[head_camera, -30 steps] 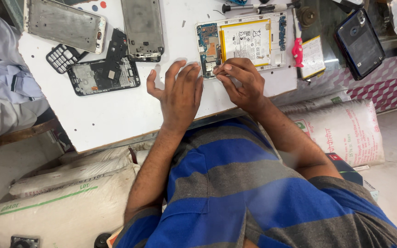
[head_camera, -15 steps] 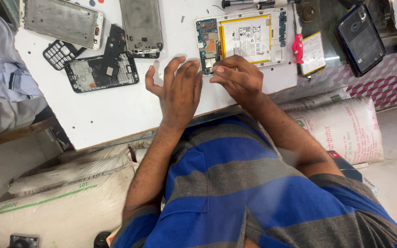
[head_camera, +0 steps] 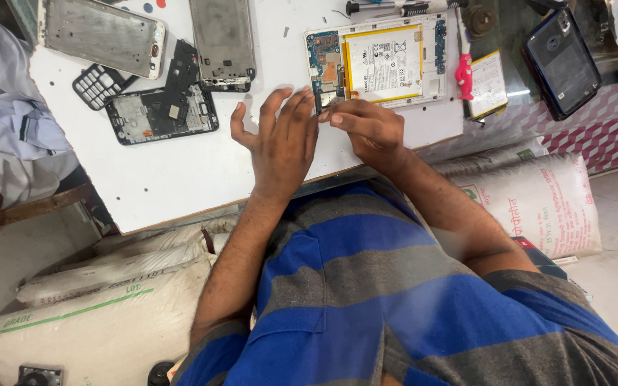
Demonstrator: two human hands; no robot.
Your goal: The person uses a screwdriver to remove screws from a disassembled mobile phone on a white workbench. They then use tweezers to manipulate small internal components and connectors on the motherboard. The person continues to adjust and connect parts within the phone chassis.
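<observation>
An opened tablet (head_camera: 384, 61) with a yellow-edged white battery and a blue circuit board lies on the white table (head_camera: 180, 179). My right hand (head_camera: 370, 129) sits at the tablet's lower left corner. Its thumb and forefinger are pinched at the edge beside the circuit board, and what lies between them is too small to make out. My left hand (head_camera: 280, 143) rests just left of it on the table, fingers spread and holding nothing, with its fingertips close to the tablet's corner.
Two bare metal phone frames (head_camera: 101, 36) (head_camera: 223, 39), a black phone chassis (head_camera: 159, 114) and a keypad (head_camera: 98, 86) lie at the left. A red-handled tool (head_camera: 464, 71) and a black phone (head_camera: 563, 61) are at the right. White sacks (head_camera: 87, 307) lie below. Another person's sleeve (head_camera: 1, 121) is at the left edge.
My left hand has spread its fingers wider and shifted slightly towards the tablet's corner. My right hand stays pinched at that corner. The view has drifted a little.
</observation>
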